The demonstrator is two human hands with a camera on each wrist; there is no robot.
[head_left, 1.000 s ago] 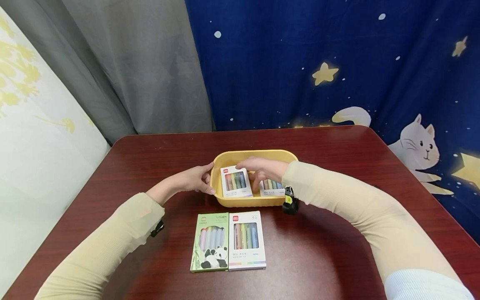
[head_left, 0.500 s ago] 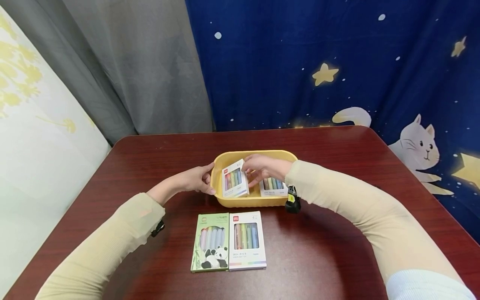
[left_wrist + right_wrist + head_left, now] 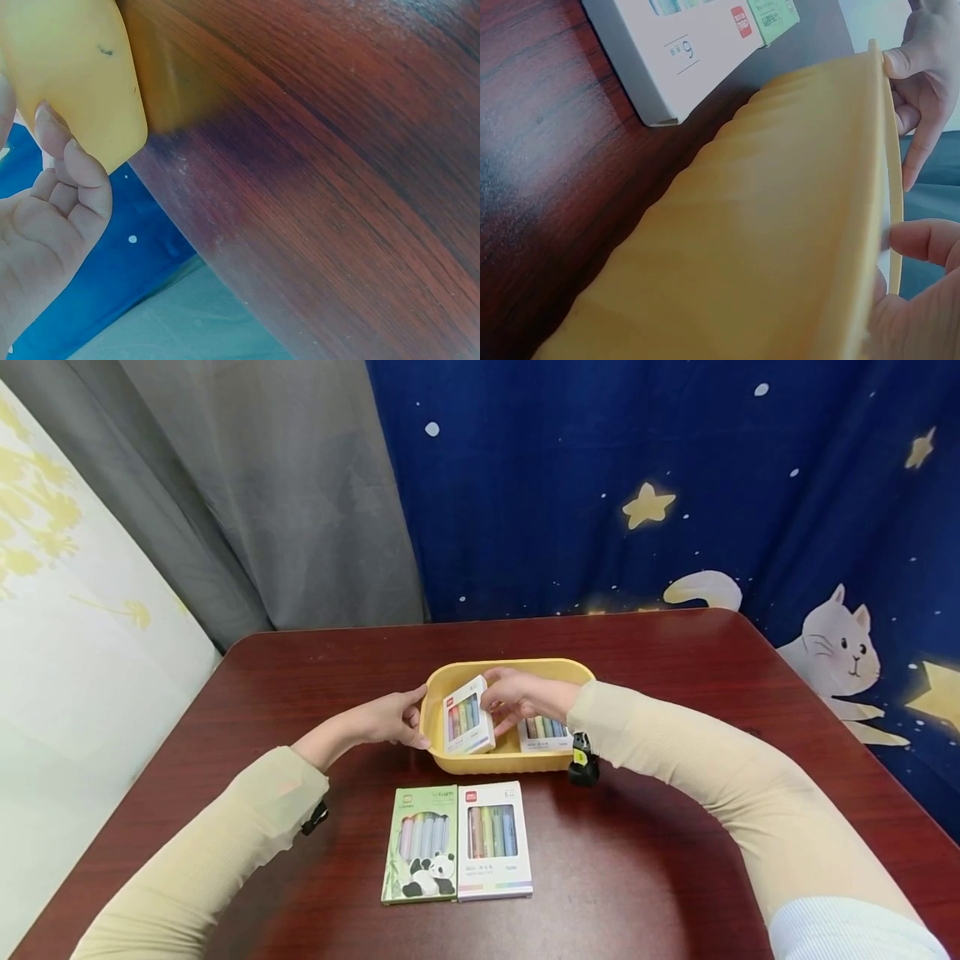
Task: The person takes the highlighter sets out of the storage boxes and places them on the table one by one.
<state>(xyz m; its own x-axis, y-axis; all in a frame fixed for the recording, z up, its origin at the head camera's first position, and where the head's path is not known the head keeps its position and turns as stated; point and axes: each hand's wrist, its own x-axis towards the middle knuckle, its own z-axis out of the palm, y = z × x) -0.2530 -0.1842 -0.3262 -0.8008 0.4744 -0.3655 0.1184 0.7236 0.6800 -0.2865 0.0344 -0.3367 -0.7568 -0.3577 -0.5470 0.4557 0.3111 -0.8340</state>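
A yellow plastic basket [image 3: 495, 765] sits on the table, and my left hand [image 3: 390, 720] grips the rim at its left end. The left wrist view shows curled fingers [image 3: 82, 172] against the basket's wall. Inside the basket, my right hand [image 3: 528, 693] pinches the upper right side of a white windowed box of coloured pens [image 3: 467, 718], which leans tilted with its top raised. A second white box of pens [image 3: 547, 735] lies to the right in the basket, partly covered by that hand. In the right wrist view the basket's wall hides most of the held box.
In front of the basket, a green panda box of pens [image 3: 420, 845] and another white pen box [image 3: 495, 842] lie side by side on the dark red table [image 3: 637, 877]. A grey curtain and a blue star curtain [image 3: 540, 485] hang behind.
The left white box in the basket has gone from lying flat to tilted, its top lifted by my right hand, whose fingers have closed on it. My left hand stays on the rim.
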